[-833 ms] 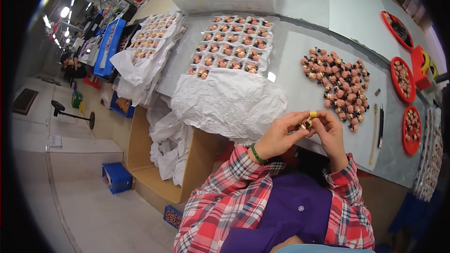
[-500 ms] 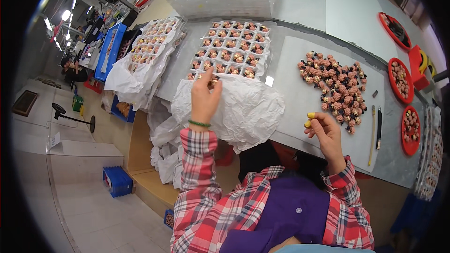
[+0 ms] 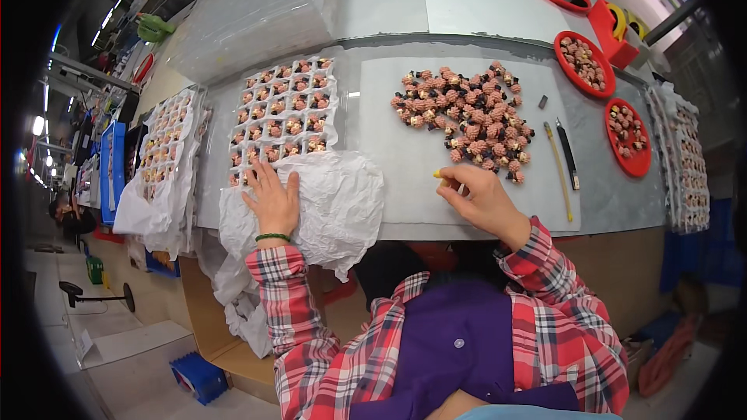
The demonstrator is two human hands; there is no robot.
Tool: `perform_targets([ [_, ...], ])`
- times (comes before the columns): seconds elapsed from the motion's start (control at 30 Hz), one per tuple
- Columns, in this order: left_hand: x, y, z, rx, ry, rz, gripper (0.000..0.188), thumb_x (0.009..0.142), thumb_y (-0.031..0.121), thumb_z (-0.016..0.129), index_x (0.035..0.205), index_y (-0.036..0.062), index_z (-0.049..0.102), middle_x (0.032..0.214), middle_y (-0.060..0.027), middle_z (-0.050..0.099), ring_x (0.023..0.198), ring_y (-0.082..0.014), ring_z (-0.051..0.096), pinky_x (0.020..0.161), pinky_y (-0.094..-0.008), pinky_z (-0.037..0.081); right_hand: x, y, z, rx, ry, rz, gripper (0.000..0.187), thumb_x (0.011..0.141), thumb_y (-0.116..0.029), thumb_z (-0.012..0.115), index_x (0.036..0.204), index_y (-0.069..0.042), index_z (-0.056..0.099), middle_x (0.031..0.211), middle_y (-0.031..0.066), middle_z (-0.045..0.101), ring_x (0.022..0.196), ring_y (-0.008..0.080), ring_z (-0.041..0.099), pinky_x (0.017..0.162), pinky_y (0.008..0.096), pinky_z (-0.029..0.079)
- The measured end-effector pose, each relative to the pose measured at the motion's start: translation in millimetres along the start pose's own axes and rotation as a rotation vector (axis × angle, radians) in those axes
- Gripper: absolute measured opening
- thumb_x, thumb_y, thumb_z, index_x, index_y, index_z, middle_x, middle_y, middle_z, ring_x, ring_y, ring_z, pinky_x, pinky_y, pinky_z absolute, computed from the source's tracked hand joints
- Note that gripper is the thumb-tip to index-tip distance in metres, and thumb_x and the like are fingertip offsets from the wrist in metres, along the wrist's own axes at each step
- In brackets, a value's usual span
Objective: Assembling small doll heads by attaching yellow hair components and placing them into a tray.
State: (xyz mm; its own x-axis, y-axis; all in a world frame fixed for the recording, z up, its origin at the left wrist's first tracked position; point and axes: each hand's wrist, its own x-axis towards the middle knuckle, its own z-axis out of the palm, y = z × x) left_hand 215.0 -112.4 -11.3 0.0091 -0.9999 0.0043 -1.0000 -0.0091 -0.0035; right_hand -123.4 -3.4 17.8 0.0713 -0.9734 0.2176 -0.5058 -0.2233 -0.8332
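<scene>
My left hand lies with spread fingers over the near edge of a white compartment tray and a crumpled sheet of white tissue paper. Small pink-and-black knobbly figurines sit in the tray's cells. Nothing shows in the left fingers. To the right, my right hand hovers at the near side of a loose pile of the same figurines. Its fingers are bent, with a gap between thumb and forefinger, and a yellow finger cover shows at one fingertip. I see no figurine in it.
Right of the pile lie a thin yellow stick and a black pen-like tool. Red bowls and stacked filled trays stand farther right. Another filled tray is at the left. Clear plastic trays are stacked behind.
My left hand has gone from pinching a small figurine to lying spread over the tray's near edge. The right hand has moved nearer the pile, its fingers turned leftward. The view has swung right.
</scene>
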Motion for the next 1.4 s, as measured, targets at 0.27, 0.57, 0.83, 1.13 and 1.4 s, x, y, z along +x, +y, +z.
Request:
perform_targets([
  [0.27, -41, 34, -48, -0.361, 0.122, 0.211, 0.063, 0.091, 0.037, 0.046, 0.138, -0.0002, 0.025, 0.143, -0.0182, 0.024, 0.134, -0.0368, 0.018, 0.104, -0.0565, 0.014, 38, 26, -2, -0.554, 0.199, -0.18, 0.026, 0.069, -0.003, 0.062, 0.095, -0.002, 0.059, 0.088, 0.0087, 0.059, 0.085, 0.027, 0.052, 0.074, 0.0368, 0.044],
  [0.57, -103, 130, -37, -1.241, -0.258, 0.541, 0.033, 0.085, 0.007, 0.058, 0.116, -0.0012, 0.055, 0.113, -0.0132, 0.06, 0.11, -0.0225, 0.053, 0.097, -0.0317, 0.038, 52, 28, 13, -0.815, 0.134, -0.188, 0.026, 0.069, -0.006, 0.061, 0.095, -0.004, 0.059, 0.093, 0.0082, 0.057, 0.088, 0.0248, 0.052, 0.072, 0.0365, 0.043],
  [0.83, -103, 156, -12, -1.724, -0.617, 0.23, 0.023, 0.091, 0.009, 0.051, 0.108, -0.0044, 0.058, 0.105, -0.0123, 0.062, 0.098, -0.0159, 0.058, 0.086, -0.0267, 0.046, 53, 33, 3, -0.72, 0.186, -0.182, 0.026, 0.07, -0.002, 0.06, 0.096, -0.002, 0.059, 0.085, 0.0115, 0.057, 0.081, 0.0272, 0.057, 0.07, 0.0364, 0.047],
  [1.13, -90, 166, -7, -2.17, -0.723, -0.117, 0.028, 0.094, 0.019, 0.049, 0.112, -0.0015, 0.055, 0.098, -0.007, 0.061, 0.081, -0.0093, 0.056, 0.074, -0.0225, 0.047, 2, -15, 13, 0.068, 0.194, -0.225, 0.024, 0.072, 0.002, 0.068, 0.095, 0.003, 0.062, 0.088, 0.0106, 0.063, 0.075, 0.0156, 0.063, 0.067, 0.0253, 0.051],
  [1.4, -97, 168, -5, -2.163, -0.512, 0.094, 0.03, 0.081, -0.004, 0.06, 0.11, -0.0056, 0.054, 0.108, -0.0103, 0.059, 0.1, -0.0159, 0.056, 0.088, -0.0262, 0.046, -19, -2, 19, 0.314, 0.189, -0.073, 0.032, 0.073, 0.004, 0.068, 0.104, 0.004, 0.057, 0.096, 0.011, 0.058, 0.083, 0.0167, 0.061, 0.072, 0.0276, 0.053],
])
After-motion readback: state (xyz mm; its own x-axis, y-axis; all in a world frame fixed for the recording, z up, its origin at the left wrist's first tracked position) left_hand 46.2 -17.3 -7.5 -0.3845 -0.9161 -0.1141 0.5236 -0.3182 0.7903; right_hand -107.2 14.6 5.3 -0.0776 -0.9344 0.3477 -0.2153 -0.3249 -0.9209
